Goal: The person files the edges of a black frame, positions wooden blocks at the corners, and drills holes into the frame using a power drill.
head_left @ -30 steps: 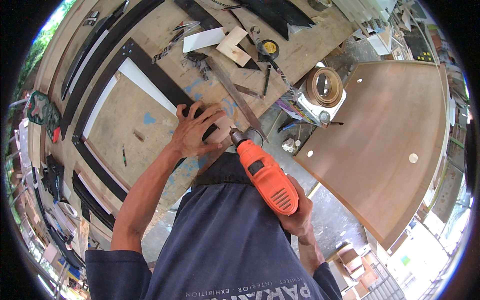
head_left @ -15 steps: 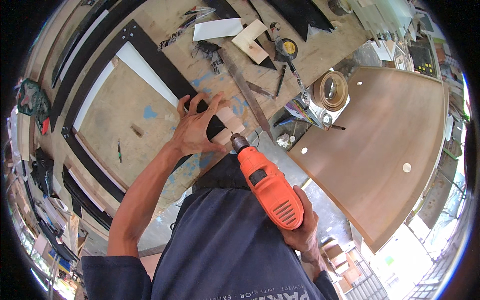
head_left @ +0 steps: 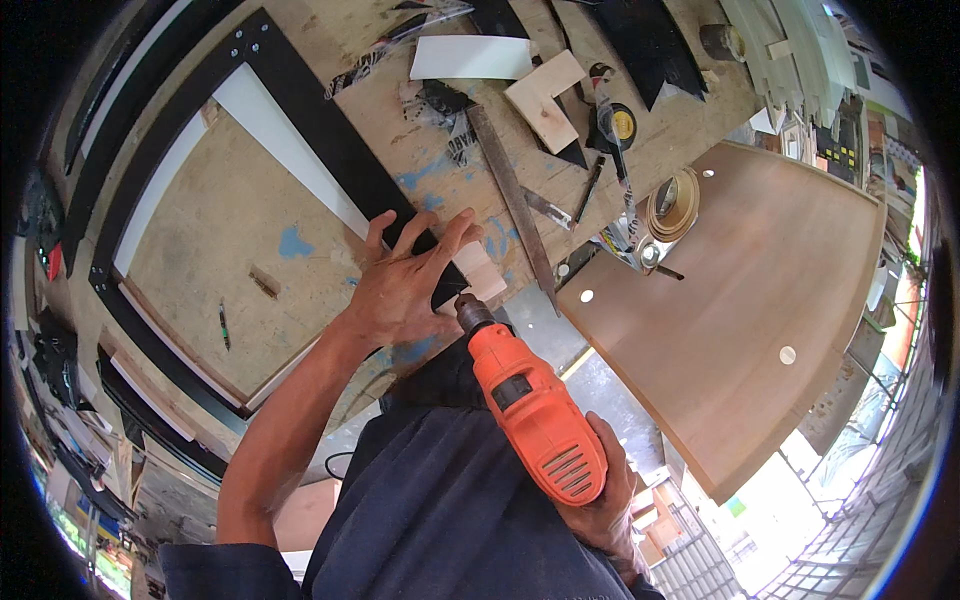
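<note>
My right hand (head_left: 607,500) is wrapped round the handle of an orange power drill (head_left: 540,415). The drill's chuck points away from me, its tip at the edge of a black frame's near right corner; the bit itself is hardly visible. My left hand (head_left: 400,285) spans that corner of the black frame (head_left: 310,110), fingers curled over the far side and thumb by the near side. A pale wood block (head_left: 482,268) sits against the corner, just beyond my left fingertips. White strips line the frame's inner edges.
A long metal file (head_left: 510,200) lies right of the frame. Beyond are an L-shaped wood piece (head_left: 545,105), a tape measure (head_left: 617,125), a white piece (head_left: 470,57) and a black pen (head_left: 590,190). A large curved wooden panel (head_left: 730,310) with a tape roll (head_left: 674,203) beside it stands right.
The drill's tip has shifted from the pale block toward the black corner, and its bit shows less. My left hand keeps its place on the frame. The whole view has shifted slightly.
</note>
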Action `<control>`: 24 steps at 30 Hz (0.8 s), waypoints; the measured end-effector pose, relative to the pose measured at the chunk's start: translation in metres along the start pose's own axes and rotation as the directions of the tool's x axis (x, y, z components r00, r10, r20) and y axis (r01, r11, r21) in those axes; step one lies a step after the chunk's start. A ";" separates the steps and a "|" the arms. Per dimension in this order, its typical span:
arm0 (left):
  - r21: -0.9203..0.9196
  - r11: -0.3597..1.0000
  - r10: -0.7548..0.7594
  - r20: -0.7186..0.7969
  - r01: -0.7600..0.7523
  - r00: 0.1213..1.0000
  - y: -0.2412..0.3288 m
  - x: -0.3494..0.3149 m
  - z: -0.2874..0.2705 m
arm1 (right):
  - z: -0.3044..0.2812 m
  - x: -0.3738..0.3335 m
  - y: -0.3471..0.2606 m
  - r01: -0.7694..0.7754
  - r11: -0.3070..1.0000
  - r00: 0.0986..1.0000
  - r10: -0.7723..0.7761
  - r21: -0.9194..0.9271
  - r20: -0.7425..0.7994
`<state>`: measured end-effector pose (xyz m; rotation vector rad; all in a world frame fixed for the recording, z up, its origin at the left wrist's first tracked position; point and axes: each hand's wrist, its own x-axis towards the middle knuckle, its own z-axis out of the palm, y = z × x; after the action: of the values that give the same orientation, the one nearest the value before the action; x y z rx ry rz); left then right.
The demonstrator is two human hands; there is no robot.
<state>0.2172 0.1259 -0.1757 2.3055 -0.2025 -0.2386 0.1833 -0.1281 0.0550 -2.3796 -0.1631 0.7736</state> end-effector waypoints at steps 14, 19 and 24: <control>-0.001 1.000 0.010 -0.072 -0.011 0.997 -0.004 0.003 0.006 | 0.006 0.020 -0.025 -0.084 0.996 0.996 0.084 -0.032 -0.002; 0.004 1.000 0.017 -0.085 -0.017 0.996 -0.005 0.002 0.006 | 0.008 0.021 -0.025 -0.055 0.996 0.998 0.054 -0.066 -0.013; 0.017 1.000 0.023 -0.089 -0.022 0.996 -0.004 0.002 0.006 | 0.008 0.023 -0.029 -0.065 0.995 0.998 0.065 -0.074 -0.003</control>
<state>0.2179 0.1240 -0.1833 2.3226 -0.1855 -0.1233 0.2000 -0.0940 0.0558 -2.4656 -0.1162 0.8102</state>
